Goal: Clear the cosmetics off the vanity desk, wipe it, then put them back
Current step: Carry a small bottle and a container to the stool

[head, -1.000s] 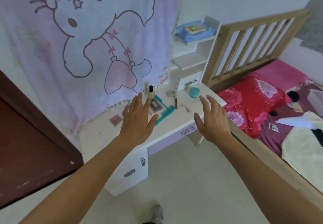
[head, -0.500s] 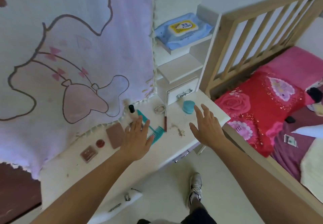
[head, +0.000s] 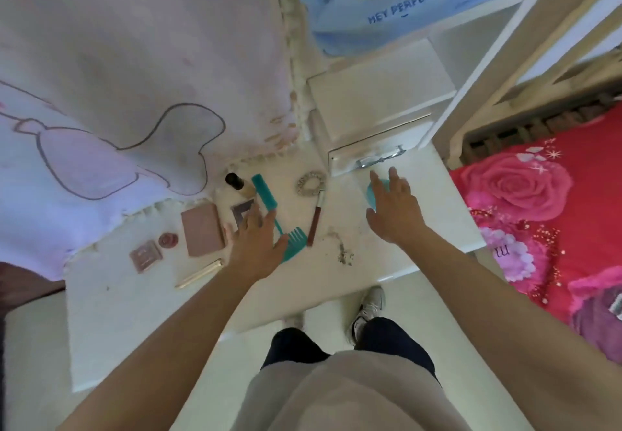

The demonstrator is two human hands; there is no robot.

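Note:
Cosmetics lie scattered on the white vanity desk (head: 141,299). My left hand (head: 257,243) hovers with spread fingers over a teal comb (head: 281,220) and a small mirrored compact (head: 243,212), holding nothing. My right hand (head: 393,210), fingers straight, reaches over a teal round jar (head: 373,191) and hides most of it. Left of my left hand lie a pink palette (head: 203,233), a small round pink pot (head: 168,239), a small square compact (head: 145,256) and a gold stick (head: 199,273). A dark-capped bottle (head: 235,182), a silver scrunchie (head: 311,183) and a brown pencil (head: 315,220) sit further back.
A small drawer unit (head: 373,152) with a metal handle stands at the desk's back right, with a blue wipes pack (head: 390,3) on the shelf above. A pink cartoon blanket (head: 117,77) hangs over the back left. A wooden bed frame and red bedding (head: 545,208) border the right. Crumbs (head: 345,255) dot the desk.
The view has closed in and tilted down over the desk. Both hands have moved forward, the left over the comb, the right over the teal jar.

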